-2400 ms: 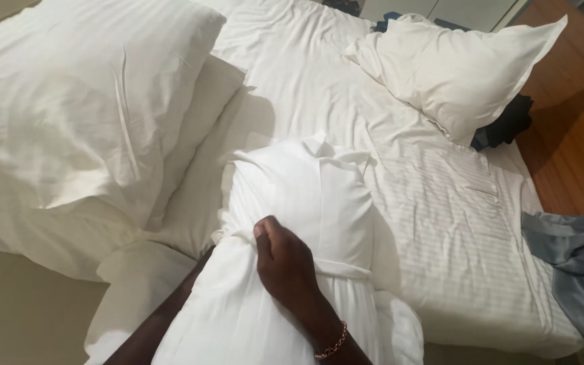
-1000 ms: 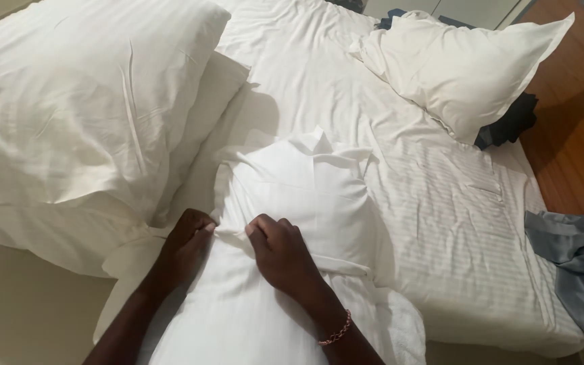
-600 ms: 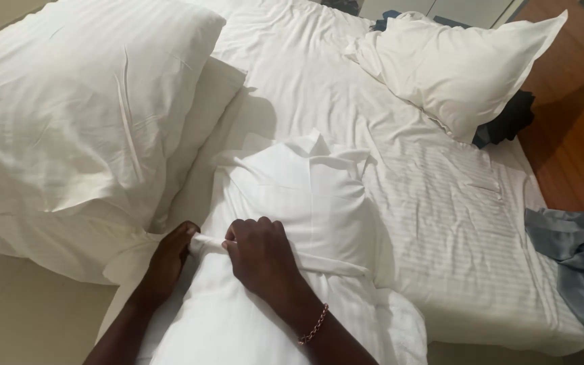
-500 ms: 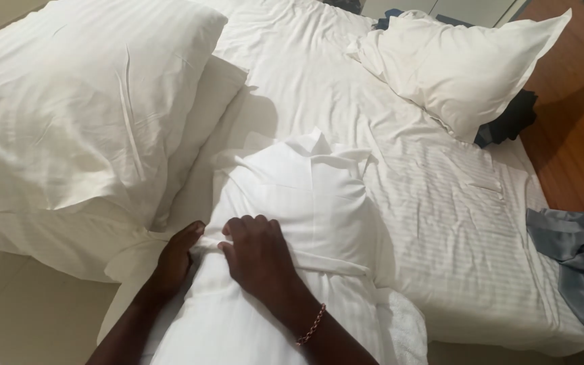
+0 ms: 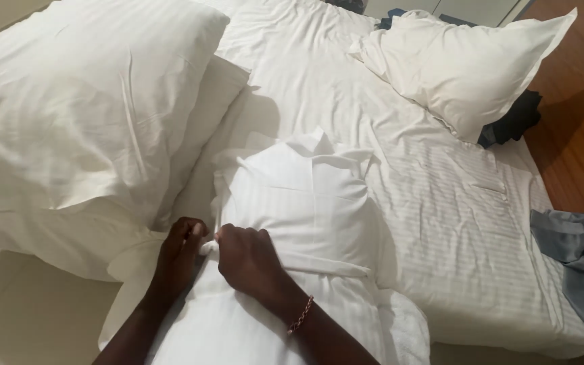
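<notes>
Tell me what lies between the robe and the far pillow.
Head view: only bare striped bed sheet between the white robe and far pillow.

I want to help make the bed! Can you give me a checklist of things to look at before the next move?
1. Both hands on the white striped cloth pillowcase: ok, left hand and right hand pinch its left edge.
2. Pillowcase lying on the white striped bed sheet: ok.
3. Pillow fully inside: cannot tell.
4. Big white pillows beside it, touching: cannot tell.
5. Grey cloth apart from the hands: ok.
</notes>
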